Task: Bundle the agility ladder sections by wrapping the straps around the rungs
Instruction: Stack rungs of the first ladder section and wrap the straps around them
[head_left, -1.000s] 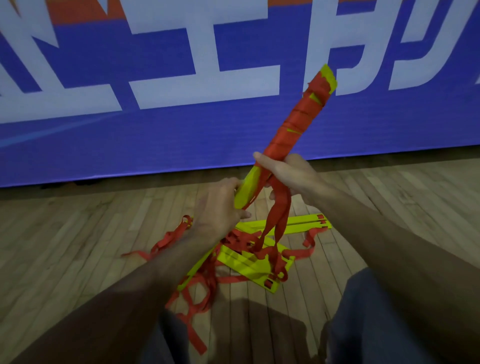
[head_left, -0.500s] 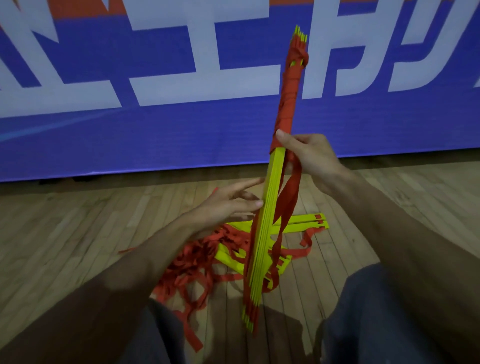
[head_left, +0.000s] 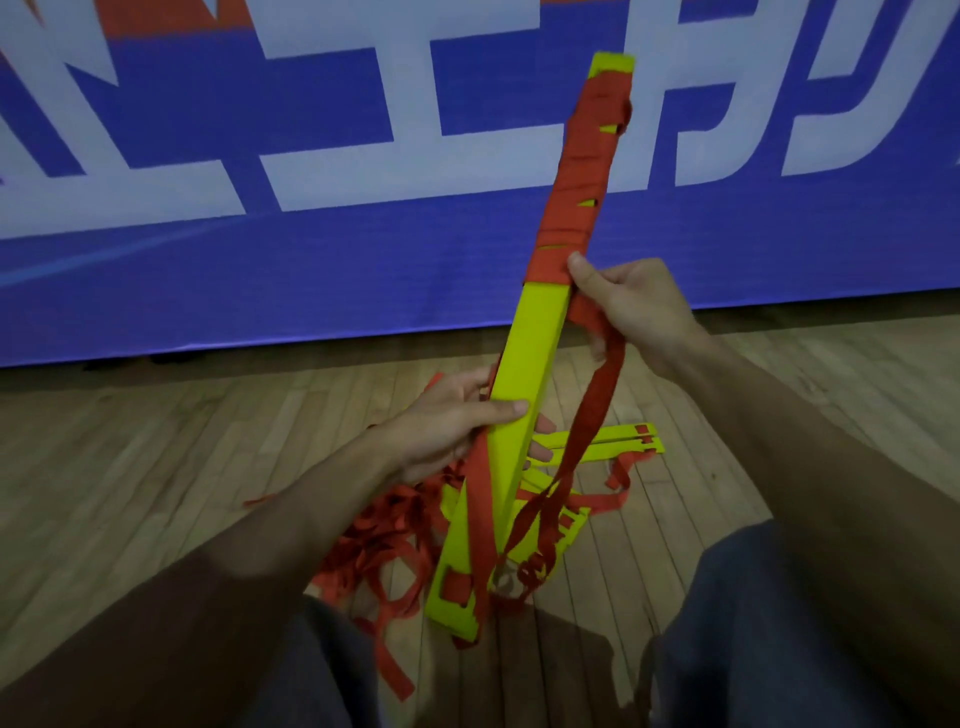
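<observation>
One bundle of yellow rungs (head_left: 530, 353) stands tilted in front of the person. Its top leans to the right against the blue banner (head_left: 311, 270) behind, and its lower end is down by the wooden floor (head_left: 156, 467) between the knees. Whether that end touches the floor cannot be told. The upper part of the bundle is bound in turns of red strap (head_left: 576, 192), while the lower part is bare yellow.

Two hands are at work. The left hand (head_left: 452, 421) grips the bare part of the bundle from the left, thumb laid across its front and fingers curled behind. The right hand (head_left: 634, 306), higher up, pinches the strap at the lower edge of the binding, thumb tip against the bundle. One loose length of strap (head_left: 597, 410) hangs from this hand down to the floor.

Behind the bundle two loose rungs (head_left: 613, 439) lie side by side on the floor, with more yellow pieces partly hidden. A tangle of red straps (head_left: 384, 535) spreads to the left, too knotted to count.
</observation>
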